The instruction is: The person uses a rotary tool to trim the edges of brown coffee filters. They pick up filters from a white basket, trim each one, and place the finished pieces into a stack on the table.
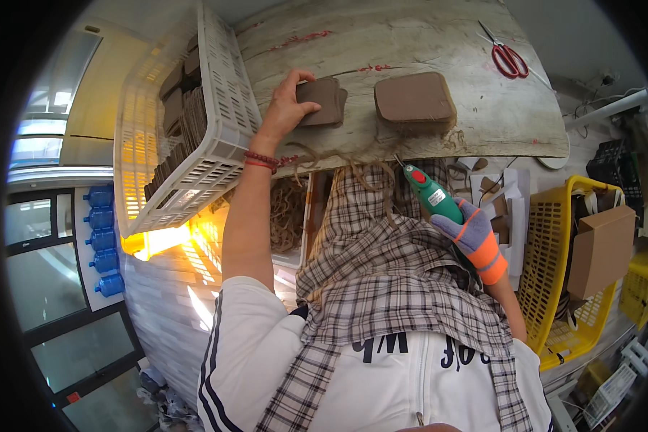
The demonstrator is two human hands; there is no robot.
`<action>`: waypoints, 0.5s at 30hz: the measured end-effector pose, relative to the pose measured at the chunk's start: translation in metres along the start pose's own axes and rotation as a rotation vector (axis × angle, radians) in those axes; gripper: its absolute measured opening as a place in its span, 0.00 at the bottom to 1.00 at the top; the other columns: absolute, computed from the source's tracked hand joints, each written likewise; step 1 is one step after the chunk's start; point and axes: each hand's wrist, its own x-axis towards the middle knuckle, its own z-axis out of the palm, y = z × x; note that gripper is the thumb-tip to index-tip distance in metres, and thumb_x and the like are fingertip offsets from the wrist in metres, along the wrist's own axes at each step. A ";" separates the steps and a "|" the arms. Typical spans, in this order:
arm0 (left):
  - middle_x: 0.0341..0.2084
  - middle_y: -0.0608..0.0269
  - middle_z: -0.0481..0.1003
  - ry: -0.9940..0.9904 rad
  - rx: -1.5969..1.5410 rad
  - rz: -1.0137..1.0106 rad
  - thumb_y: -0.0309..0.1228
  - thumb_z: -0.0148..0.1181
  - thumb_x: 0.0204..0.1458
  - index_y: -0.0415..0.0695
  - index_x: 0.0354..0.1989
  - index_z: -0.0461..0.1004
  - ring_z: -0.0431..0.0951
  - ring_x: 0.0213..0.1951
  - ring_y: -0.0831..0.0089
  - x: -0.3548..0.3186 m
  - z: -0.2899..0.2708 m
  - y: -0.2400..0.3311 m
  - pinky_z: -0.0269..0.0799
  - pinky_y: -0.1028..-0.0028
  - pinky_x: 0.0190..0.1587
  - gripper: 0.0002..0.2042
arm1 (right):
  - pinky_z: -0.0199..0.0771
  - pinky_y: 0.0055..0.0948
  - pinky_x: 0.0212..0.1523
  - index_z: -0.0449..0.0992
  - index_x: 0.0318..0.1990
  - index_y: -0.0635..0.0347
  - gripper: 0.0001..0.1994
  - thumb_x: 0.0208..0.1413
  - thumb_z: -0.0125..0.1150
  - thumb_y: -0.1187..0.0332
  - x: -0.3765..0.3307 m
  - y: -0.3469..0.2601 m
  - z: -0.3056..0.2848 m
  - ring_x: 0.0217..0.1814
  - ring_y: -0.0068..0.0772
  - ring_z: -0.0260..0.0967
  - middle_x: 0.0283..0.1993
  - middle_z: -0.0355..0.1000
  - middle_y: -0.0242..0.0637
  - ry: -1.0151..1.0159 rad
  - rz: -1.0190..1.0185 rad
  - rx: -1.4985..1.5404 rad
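Observation:
My bare left hand (286,106) is curled round the left side of a small stack of brown, round-cornered pads (324,101) on the table. Its thumb lies against the near part and its fingers reach the far corner. To the right stands a taller stack of similar pads (414,97), with ragged fibres along its lower edge. My right hand (469,232), in a grey and orange glove, grips a green handheld power tool (435,196) with a red button. The tool's thin metal tip points up toward the table's near edge, below the taller stack.
A white slatted crate (227,93) full of brown pads stands left of the table (475,122). Red-handled scissors (509,61) lie far right. Brown strip scraps (289,209) hang at the near edge and fill a container below. A yellow basket (547,273) holds a cardboard box (601,252).

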 end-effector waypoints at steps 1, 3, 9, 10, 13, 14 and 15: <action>0.48 0.57 0.69 -0.035 -0.041 -0.021 0.31 0.71 0.34 0.44 0.49 0.66 0.65 0.54 0.58 0.000 -0.001 -0.002 0.56 0.61 0.59 0.29 | 0.71 0.23 0.33 0.73 0.42 0.66 0.23 0.45 0.70 0.58 0.000 -0.002 0.001 0.30 0.21 0.70 0.29 0.74 0.38 -0.004 0.015 0.007; 0.51 0.56 0.68 -0.094 0.011 -0.004 0.34 0.72 0.31 0.46 0.54 0.64 0.62 0.57 0.56 -0.001 -0.004 -0.004 0.54 0.60 0.60 0.36 | 0.71 0.23 0.33 0.73 0.42 0.66 0.23 0.45 0.70 0.58 0.001 -0.004 0.002 0.29 0.22 0.71 0.29 0.74 0.39 -0.010 0.025 0.010; 0.61 0.54 0.56 -0.266 0.494 0.155 0.41 0.75 0.27 0.50 0.66 0.49 0.55 0.62 0.54 -0.003 -0.009 0.000 0.50 0.59 0.64 0.54 | 0.71 0.23 0.33 0.73 0.41 0.65 0.22 0.45 0.70 0.57 -0.001 0.003 0.005 0.29 0.22 0.70 0.28 0.74 0.39 0.002 0.018 0.008; 0.61 0.54 0.56 -0.286 0.543 0.156 0.42 0.75 0.27 0.50 0.66 0.48 0.54 0.62 0.53 -0.001 -0.008 -0.003 0.50 0.58 0.64 0.54 | 0.71 0.23 0.32 0.73 0.41 0.65 0.22 0.45 0.70 0.57 -0.002 0.005 0.006 0.29 0.22 0.70 0.28 0.74 0.39 0.006 0.020 0.026; 0.60 0.52 0.56 -0.351 0.616 0.037 0.46 0.75 0.27 0.49 0.66 0.48 0.55 0.61 0.53 0.011 -0.008 -0.011 0.51 0.58 0.63 0.54 | 0.71 0.24 0.32 0.73 0.41 0.65 0.22 0.45 0.70 0.57 -0.002 0.008 0.006 0.29 0.22 0.70 0.28 0.74 0.39 0.019 0.027 0.035; 0.59 0.52 0.57 -0.373 0.630 -0.024 0.47 0.75 0.27 0.48 0.66 0.49 0.55 0.61 0.52 0.014 -0.008 -0.012 0.52 0.59 0.63 0.54 | 0.71 0.24 0.32 0.73 0.41 0.65 0.22 0.45 0.70 0.57 -0.002 0.009 0.005 0.29 0.22 0.70 0.28 0.74 0.39 0.023 0.029 0.031; 0.59 0.51 0.57 -0.345 0.605 -0.055 0.48 0.75 0.27 0.47 0.66 0.49 0.56 0.61 0.52 0.013 -0.009 -0.014 0.52 0.59 0.63 0.55 | 0.71 0.24 0.32 0.73 0.41 0.65 0.22 0.45 0.70 0.57 -0.002 0.010 0.005 0.29 0.22 0.70 0.28 0.74 0.39 0.022 0.027 0.038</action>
